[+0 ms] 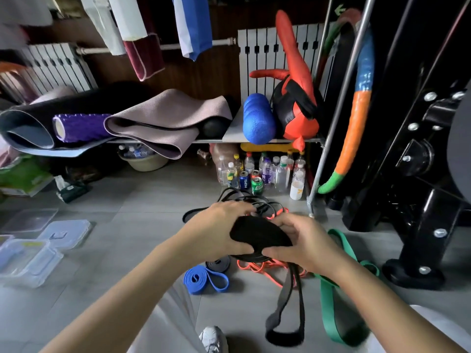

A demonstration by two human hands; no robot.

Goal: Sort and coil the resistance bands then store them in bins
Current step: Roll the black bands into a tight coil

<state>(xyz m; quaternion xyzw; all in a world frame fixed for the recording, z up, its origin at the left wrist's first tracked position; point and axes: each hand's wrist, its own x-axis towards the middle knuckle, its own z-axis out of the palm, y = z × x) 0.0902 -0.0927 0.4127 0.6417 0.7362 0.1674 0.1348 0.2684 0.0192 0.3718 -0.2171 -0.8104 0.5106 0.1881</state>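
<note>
Head camera: on a gym floor, a person winds a black band into a coil held up between both hands. The left hand and right hand are each clamped round it. The coiling looks about half done, and the loose tail hanging toward the floor likely needs winding in next. A blue band and a grey band lie coiled just below. An orange band and a green band sprawl underneath and could snag. The clear bins sit well apart on the left.
</note>
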